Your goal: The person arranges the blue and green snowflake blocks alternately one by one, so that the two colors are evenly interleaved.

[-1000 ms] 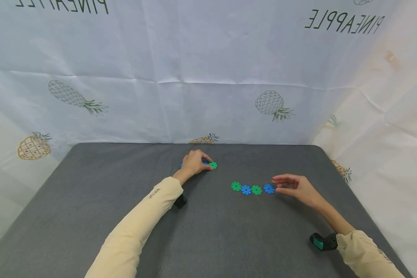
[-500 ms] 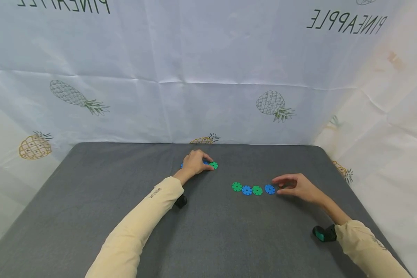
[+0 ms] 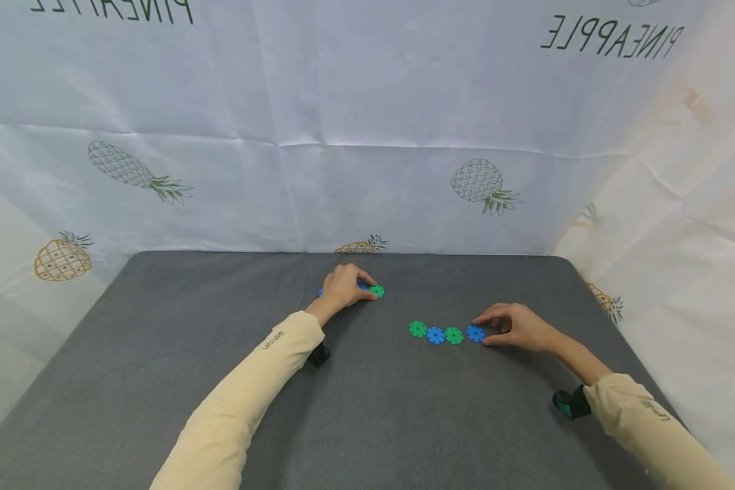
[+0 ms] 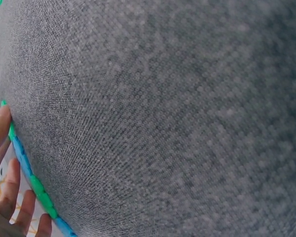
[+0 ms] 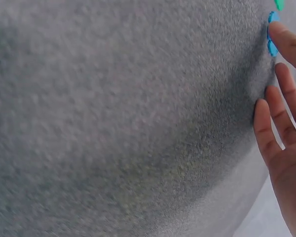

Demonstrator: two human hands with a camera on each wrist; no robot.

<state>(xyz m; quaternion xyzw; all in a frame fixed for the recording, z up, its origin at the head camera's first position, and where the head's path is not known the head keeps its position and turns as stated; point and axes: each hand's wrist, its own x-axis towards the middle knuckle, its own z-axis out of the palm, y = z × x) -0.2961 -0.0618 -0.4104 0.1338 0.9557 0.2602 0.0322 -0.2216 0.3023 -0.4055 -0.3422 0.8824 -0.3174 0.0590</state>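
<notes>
At the table's back, my left hand (image 3: 341, 286) pinches a green notched disc (image 3: 376, 291) by its edge between thumb and index finger. That disc ends a row of alternating green and blue discs, partly hidden under the hand in the head view. The left wrist view shows a blue disc (image 4: 22, 155), then a green disc (image 4: 43, 196), edge-on along the row. My right hand (image 3: 523, 328) holds a blue disc (image 3: 476, 333) between thumb and index finger. In the right wrist view the thumb (image 5: 288, 44) crosses the middle of this disc.
Left of the right hand's disc, past a small gap, runs a row of a green disc (image 3: 418, 329), a blue disc (image 3: 435, 335) and a green disc (image 3: 454, 335). A grey cloth covers the table (image 3: 367, 415). Behind hangs a white pineapple-print curtain (image 3: 367, 102).
My right hand has moved slightly left, and its thumb and index finger have closed in on the blue disc's edges. The left hand has stayed on its green disc.
</notes>
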